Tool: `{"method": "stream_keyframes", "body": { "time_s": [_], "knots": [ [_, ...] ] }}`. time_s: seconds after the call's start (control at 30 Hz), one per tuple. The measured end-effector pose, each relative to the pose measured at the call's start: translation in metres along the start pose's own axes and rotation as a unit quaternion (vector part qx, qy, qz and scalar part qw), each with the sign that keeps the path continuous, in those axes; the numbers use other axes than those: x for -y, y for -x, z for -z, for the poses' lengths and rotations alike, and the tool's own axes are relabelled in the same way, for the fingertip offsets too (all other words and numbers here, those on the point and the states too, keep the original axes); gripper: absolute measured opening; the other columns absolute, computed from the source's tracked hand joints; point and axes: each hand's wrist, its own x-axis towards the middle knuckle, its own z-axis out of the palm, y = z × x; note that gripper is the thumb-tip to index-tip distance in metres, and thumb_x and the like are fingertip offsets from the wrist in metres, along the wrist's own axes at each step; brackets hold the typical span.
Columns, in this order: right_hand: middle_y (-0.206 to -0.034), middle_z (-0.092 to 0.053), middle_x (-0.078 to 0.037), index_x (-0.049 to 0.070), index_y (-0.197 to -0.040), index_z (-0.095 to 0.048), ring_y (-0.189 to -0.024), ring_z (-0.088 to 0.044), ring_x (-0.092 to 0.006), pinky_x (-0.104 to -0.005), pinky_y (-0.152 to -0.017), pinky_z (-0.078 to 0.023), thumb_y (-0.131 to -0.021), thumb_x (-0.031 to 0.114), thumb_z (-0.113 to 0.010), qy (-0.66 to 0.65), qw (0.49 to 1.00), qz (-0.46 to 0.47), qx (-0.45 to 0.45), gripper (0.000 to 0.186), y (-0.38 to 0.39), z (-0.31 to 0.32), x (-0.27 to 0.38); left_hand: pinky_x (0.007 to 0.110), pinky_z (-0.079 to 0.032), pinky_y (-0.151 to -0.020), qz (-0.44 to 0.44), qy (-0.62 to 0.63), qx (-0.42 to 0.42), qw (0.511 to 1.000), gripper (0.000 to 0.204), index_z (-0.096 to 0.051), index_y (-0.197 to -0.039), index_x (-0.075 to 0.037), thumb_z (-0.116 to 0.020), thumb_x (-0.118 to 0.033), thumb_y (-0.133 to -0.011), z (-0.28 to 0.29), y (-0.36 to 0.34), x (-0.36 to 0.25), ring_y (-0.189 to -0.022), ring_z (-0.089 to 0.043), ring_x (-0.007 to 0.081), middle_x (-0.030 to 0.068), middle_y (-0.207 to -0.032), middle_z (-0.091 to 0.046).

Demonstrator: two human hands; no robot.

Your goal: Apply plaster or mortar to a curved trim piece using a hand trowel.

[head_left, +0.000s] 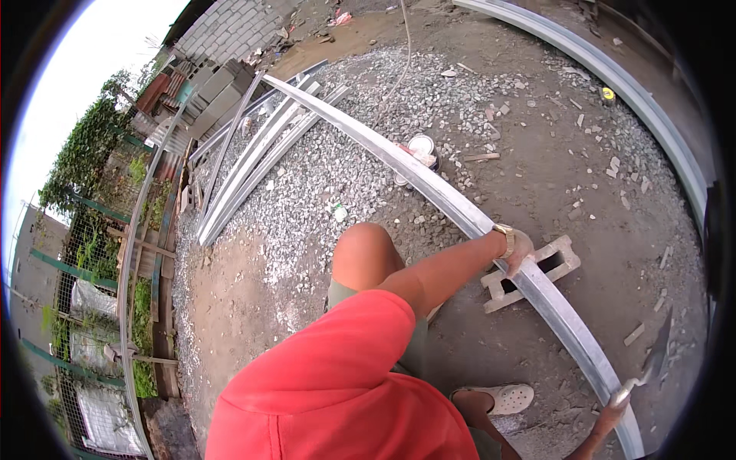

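My left hand, with a watch at the wrist, grips a long silver metal channel that runs diagonally from the upper middle to the lower right. Beneath the channel near this hand lies a hollow concrete block. At the lower right, my right hand is closed on the pale handle of a trowel, beside the channel; its dark blade points up and to the right.
More metal channels lie on gravel at the left, beside a mesh fence. A long channel curves along the upper right. White cans stand behind the held channel. My clog-clad foot is on the dirt.
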Motion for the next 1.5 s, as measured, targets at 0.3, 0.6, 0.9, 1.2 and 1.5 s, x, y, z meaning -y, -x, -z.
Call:
{"method": "stream_keyframes", "body": {
  "time_s": [0.3, 0.6, 0.9, 1.2, 1.5],
  "knots": [
    [-0.095, -0.061, -0.026, 0.005, -0.105, -0.054, -0.091, -0.056, -0.0476, -0.0501, -0.074, -0.044, -0.091, 0.044, -0.051, 0.040, 0.996, 0.064, 0.038, 0.042, -0.054, -0.021, 0.051, 0.045, -0.033, -0.104, 0.112, 0.047, -0.659, 0.742, 0.080, -0.045, -0.130, -0.002, -0.079, -0.036, -0.066, 0.002, 0.021, -0.006, -0.122, -0.040, 0.0393, 0.0237, -0.129, -0.046],
    [-0.097, -0.062, -0.025, 0.006, -0.104, -0.055, -0.095, -0.057, -0.0460, -0.0527, -0.082, -0.043, -0.087, 0.050, -0.051, 0.092, 0.994, -0.036, 0.042, 0.048, -0.055, -0.016, 0.085, 0.055, -0.041, -0.097, 0.078, 0.851, -0.440, 0.277, 0.048, -0.054, -0.113, -0.006, -0.076, -0.028, -0.077, -0.068, 0.031, 0.087, -0.109, -0.054, 0.0287, 0.0097, -0.115, -0.057],
    [-0.092, -0.063, -0.027, -0.001, -0.096, -0.060, -0.092, -0.059, -0.0445, -0.0470, -0.078, -0.047, -0.082, 0.028, -0.061, 0.077, 0.972, -0.006, 0.223, 0.032, -0.031, 0.004, 0.093, 0.068, -0.030, -0.097, 0.298, 0.841, -0.350, 0.286, 0.042, -0.054, -0.120, -0.008, -0.068, -0.017, -0.081, -0.028, 0.089, 0.093, -0.125, -0.043, 0.0348, 0.0107, -0.125, -0.056],
    [-0.089, -0.063, -0.027, -0.002, -0.095, -0.060, -0.090, -0.060, -0.0440, -0.0451, -0.075, -0.047, -0.084, 0.034, -0.062, -0.062, 0.998, -0.011, -0.004, 0.038, -0.001, 0.026, 0.113, 0.045, -0.035, -0.105, 0.590, 0.367, -0.374, 0.614, 0.126, 0.023, -0.139, 0.004, -0.072, -0.046, -0.072, -0.012, 0.024, 0.067, -0.128, -0.033, 0.0509, 0.0398, -0.142, -0.013],
    [-0.086, -0.063, -0.028, 0.001, -0.105, -0.051, -0.082, -0.061, -0.0446, -0.0502, -0.073, -0.048, -0.087, 0.043, -0.057, -0.031, 0.990, -0.115, 0.079, 0.046, 0.157, 0.052, 0.267, 0.044, -0.039, -0.102, 0.381, 0.493, -0.578, 0.528, 0.129, 0.028, -0.141, -0.009, -0.075, -0.043, -0.071, -0.051, 0.051, 0.041, -0.120, -0.047, 0.0403, 0.0344, -0.139, -0.028]
  ]
}}
